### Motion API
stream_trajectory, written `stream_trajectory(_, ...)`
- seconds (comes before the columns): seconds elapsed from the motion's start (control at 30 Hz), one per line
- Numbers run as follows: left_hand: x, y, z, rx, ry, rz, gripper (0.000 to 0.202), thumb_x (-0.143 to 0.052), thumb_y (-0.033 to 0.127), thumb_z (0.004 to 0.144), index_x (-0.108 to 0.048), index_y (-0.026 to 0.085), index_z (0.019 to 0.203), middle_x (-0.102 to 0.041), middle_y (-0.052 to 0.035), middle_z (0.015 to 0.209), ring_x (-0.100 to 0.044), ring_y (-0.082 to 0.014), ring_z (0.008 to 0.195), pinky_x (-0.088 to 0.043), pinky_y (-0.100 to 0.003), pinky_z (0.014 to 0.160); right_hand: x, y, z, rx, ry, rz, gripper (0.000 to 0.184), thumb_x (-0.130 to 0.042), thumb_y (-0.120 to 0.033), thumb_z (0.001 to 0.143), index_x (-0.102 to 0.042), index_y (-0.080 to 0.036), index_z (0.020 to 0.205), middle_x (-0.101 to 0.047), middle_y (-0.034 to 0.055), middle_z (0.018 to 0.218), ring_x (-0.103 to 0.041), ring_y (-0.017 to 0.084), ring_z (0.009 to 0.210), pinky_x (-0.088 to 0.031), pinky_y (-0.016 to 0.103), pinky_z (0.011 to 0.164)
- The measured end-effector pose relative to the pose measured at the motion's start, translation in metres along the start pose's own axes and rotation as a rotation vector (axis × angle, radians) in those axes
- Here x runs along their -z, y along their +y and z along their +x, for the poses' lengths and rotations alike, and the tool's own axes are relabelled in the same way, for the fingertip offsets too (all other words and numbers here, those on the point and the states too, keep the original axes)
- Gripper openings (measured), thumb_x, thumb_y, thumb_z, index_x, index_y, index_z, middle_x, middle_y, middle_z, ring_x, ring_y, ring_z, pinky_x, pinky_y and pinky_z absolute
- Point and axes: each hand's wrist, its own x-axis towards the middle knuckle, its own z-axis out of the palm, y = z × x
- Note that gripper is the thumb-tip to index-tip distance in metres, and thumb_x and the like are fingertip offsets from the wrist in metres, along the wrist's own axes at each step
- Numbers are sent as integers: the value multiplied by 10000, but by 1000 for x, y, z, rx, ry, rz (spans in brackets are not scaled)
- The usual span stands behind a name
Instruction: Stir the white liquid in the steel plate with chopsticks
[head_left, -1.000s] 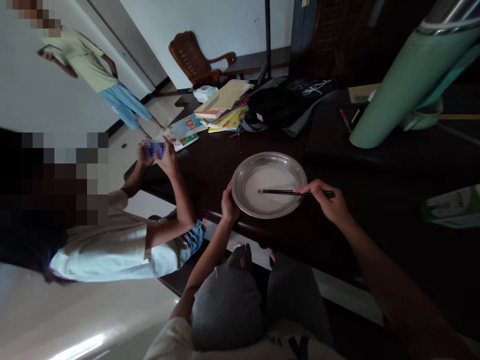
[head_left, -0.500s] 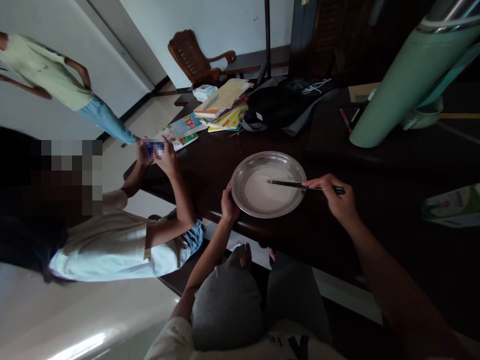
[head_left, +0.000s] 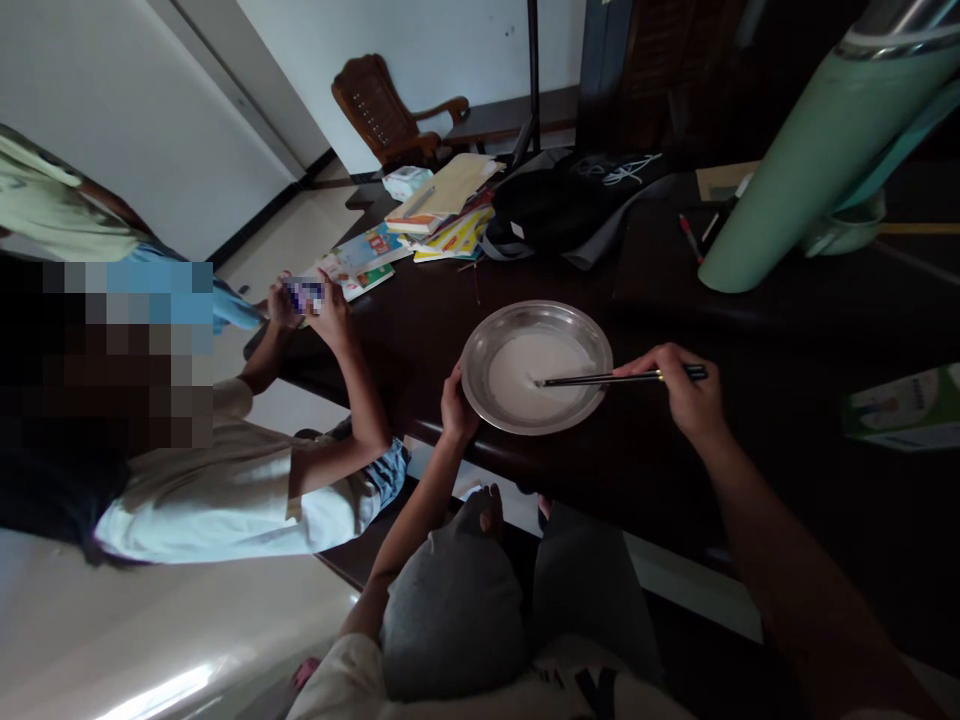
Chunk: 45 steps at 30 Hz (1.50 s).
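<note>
A round metal bowl (head_left: 480,405) rests on the dark table close to its front edge. White liquid (head_left: 529,360) covers its bottom. My left hand (head_left: 456,405) grips the bowl's left rim, with part of the fingers hidden beneath it. In my right hand (head_left: 690,390) is a pair of black chopsticks (head_left: 600,380), held closed together at the bowl's right side. Their tips dip into the white liquid near the middle of the bowl.
Behind the bowl lie stacked books (head_left: 442,215) and a black bag (head_left: 551,215). A tall green thermos (head_left: 795,170) stands at the right, with a green-and-white carton (head_left: 904,410) nearer me. On my left, a seated person (head_left: 247,480) holds a phone; another person (head_left: 60,205) stands beyond.
My right hand has shifted slightly to the right, and the chopstick tips have moved a little toward me in the liquid. The standing person has moved left and nearer. My left hand stays put.
</note>
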Motion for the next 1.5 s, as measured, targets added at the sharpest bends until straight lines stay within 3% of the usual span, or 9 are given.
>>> stream_trajectory(0.17,-1,1,-1,-27,35,32,203,-703,358,917,-847,245,1004,-853,-51,945,-792,-313,1130,-616,-376,1005,-4,3,-1,36,-177,-42,528,-707,-788,987,-833,-312,797,-896,45,921,-859,285,955,-666,474,986)
stream_trajectory(0.33,-2,3,-2,9,24,22,136,-740,360,881,-776,245,817,-828,-41,894,-791,-303,1114,-611,-374,1022,1,3,1,-5,35,-19,572,-663,-762,1029,-778,-289,729,-872,46,828,-856,291,863,-678,492,932)
stream_trajectory(0.43,-1,3,-2,-1,17,34,139,-755,367,873,-771,242,813,-823,-39,889,-785,-304,1136,-605,-370,1027,-2,2,0,-21,-18,25,593,-668,-771,1020,-760,-281,699,-851,46,770,-844,285,803,-689,478,883)
stream_trajectory(0.57,-1,2,-1,-18,36,37,138,-736,357,886,-783,245,822,-827,-43,895,-786,-290,1094,-611,-356,999,-4,2,-2,39,-139,-32,539,-699,-770,1003,-822,-302,764,-884,48,902,-845,276,909,-669,473,966)
stream_trajectory(0.73,-2,2,-2,-14,36,46,153,-722,346,907,-779,242,810,-829,-45,895,-785,-293,1075,-611,-364,992,3,0,1,8,52,6,568,-673,-747,1030,-761,-291,703,-849,42,769,-838,287,802,-675,478,870)
stream_trajectory(0.93,-3,3,-3,-9,48,33,138,-711,313,907,-788,236,823,-834,-52,909,-790,-302,1112,-610,-368,1008,-2,3,0,84,-169,-87,521,-679,-770,1014,-837,-330,784,-896,46,937,-831,292,942,-664,498,971)
stream_trajectory(1.13,-2,3,-3,2,-13,1,129,-739,327,897,-789,236,821,-830,-40,873,-801,-308,1119,-613,-376,1033,3,2,1,47,69,-29,557,-645,-738,1053,-772,-316,712,-865,51,811,-830,297,827,-670,509,888)
stream_trajectory(1.33,0,3,-3,17,-8,2,146,-765,362,878,-770,235,805,-817,-35,852,-797,-310,1115,-605,-380,1034,-7,2,-3,78,-169,-77,511,-687,-750,1023,-849,-321,798,-905,47,956,-840,290,943,-656,493,960)
stream_trajectory(1.5,0,1,-2,5,-17,-10,152,-762,361,879,-779,227,808,-810,-29,823,-801,-290,1054,-604,-360,1009,-1,4,-1,58,30,-63,543,-659,-741,1046,-808,-303,761,-896,49,904,-852,298,928,-652,506,974)
